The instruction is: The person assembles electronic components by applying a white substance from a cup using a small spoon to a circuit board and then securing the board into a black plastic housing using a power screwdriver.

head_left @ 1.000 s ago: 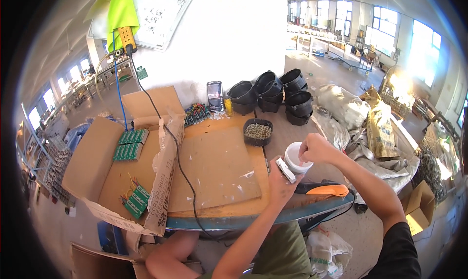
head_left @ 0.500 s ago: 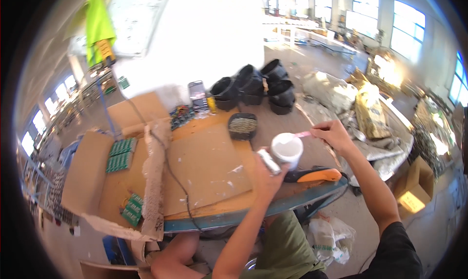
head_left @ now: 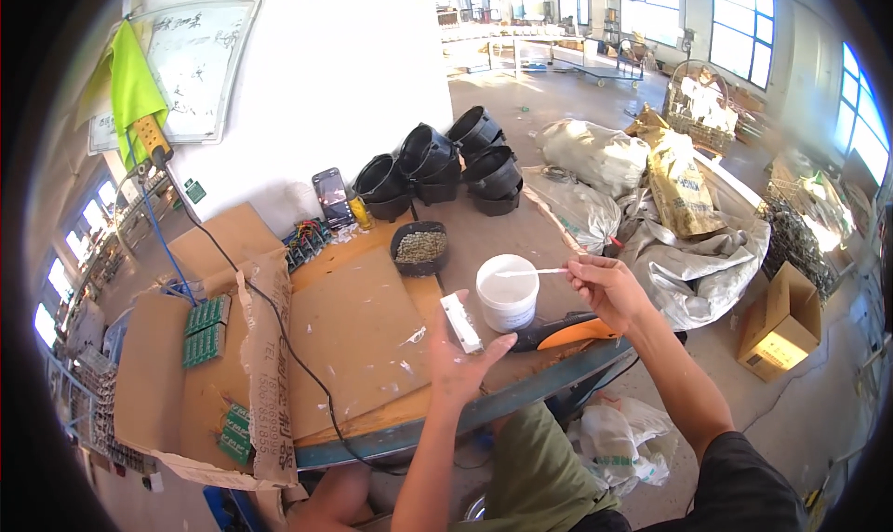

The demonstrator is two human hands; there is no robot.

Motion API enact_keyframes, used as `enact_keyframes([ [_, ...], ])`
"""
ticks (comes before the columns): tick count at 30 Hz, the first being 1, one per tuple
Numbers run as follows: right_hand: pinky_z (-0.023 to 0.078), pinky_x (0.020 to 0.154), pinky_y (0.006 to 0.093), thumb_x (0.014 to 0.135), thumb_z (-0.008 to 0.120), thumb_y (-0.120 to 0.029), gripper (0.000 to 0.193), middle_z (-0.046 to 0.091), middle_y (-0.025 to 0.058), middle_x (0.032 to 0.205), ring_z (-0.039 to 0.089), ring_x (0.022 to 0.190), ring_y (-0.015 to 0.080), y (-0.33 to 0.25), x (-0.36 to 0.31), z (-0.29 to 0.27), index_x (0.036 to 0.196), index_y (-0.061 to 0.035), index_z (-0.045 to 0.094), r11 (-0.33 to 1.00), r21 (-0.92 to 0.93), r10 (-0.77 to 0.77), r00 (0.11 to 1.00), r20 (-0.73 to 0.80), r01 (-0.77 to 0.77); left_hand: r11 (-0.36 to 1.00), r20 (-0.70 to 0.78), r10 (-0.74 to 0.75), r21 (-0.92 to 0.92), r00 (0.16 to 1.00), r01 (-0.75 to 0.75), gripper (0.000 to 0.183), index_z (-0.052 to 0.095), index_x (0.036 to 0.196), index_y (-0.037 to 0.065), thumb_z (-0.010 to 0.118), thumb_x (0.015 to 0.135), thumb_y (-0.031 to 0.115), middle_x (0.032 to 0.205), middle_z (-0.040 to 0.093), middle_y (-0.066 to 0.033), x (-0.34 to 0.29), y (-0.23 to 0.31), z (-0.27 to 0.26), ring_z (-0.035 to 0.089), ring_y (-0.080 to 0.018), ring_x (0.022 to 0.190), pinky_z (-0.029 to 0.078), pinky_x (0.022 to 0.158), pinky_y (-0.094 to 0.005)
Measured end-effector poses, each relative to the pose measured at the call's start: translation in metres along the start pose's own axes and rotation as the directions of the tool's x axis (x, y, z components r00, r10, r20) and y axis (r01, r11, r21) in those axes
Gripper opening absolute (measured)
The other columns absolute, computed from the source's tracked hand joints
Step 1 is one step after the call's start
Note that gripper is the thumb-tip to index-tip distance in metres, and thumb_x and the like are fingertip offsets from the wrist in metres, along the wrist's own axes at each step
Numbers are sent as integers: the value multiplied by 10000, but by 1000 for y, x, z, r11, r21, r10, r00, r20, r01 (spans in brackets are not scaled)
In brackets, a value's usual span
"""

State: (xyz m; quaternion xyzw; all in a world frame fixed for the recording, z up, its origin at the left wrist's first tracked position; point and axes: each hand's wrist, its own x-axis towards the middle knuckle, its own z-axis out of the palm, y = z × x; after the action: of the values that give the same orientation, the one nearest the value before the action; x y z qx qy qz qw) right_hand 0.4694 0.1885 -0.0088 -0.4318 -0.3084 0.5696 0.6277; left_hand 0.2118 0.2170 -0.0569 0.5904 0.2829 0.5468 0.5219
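My left hand [head_left: 456, 372] holds a small white rectangular block [head_left: 461, 323] against its fingers, the thumb stretched out to the right. Just right of it a round white tub [head_left: 509, 307] stands open on the table, with pale contents. Between the fingertips of my right hand [head_left: 609, 288] is a thin white stick [head_left: 538, 272], its tip reaching over the tub's mouth. An orange-and-black handled tool [head_left: 572, 332] lies in front of the tub, near the table edge.
A black bowl of small metal pieces [head_left: 420, 250] sits beyond a cardboard sheet [head_left: 358, 332]. Several black pots [head_left: 430, 160] line the back. At left, a cardboard box [head_left: 153, 365] holds green circuit boards [head_left: 206, 332]; a black cable [head_left: 302, 360] crosses the table. Sacks [head_left: 595, 155] lie at right.
My left hand has drawn away from the tub, tilting the white block more into view. The stick's tip has moved from the rim to over the tub's mouth. The whole view has shifted.
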Motion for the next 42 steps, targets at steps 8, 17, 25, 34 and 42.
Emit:
enact_keyframes([
  [8,536,657,213,918,708,-78,189,720,76,947,666,776,101,31,-40,39,1086,10,714,1000,-24,-10,986,167,14,997,42,58,44,997,-60,867,471,1360,27,939,631,66,871,507,35,-22,24,0,496,-62,774,464,703,-225],
  [17,510,624,221,913,679,-8,111,723,77,876,636,706,94,24,-59,50,1010,30,717,934,-302,-119,963,242,191,989,119,-9,147,993,-8,879,432,1389,0,923,666,85,1207,578,-96,-46,37,-20,566,-189,1131,467,980,-349],
  [25,486,583,215,915,671,-8,101,722,63,850,617,675,79,18,-47,60,993,27,724,885,-331,-249,933,259,328,990,147,16,139,989,-37,841,454,1379,-7,914,683,101,1247,586,-112,-57,36,-26,572,-196,1152,455,1017,-364],
  [34,492,573,221,917,672,-20,124,722,68,861,628,685,90,31,-79,60,1014,46,713,944,-283,-105,966,236,172,996,115,48,72,992,-56,848,439,1407,0,899,699,81,1227,607,-116,-61,34,-26,580,-192,1160,472,1004,-351],
  [42,501,555,210,936,660,-22,104,722,77,836,638,646,92,27,-54,60,1011,24,716,859,-335,-312,915,256,386,997,167,18,74,986,-31,791,464,1387,0,884,722,86,1287,587,-109,-67,37,-28,561,-189,1199,463,1023,-365],
])
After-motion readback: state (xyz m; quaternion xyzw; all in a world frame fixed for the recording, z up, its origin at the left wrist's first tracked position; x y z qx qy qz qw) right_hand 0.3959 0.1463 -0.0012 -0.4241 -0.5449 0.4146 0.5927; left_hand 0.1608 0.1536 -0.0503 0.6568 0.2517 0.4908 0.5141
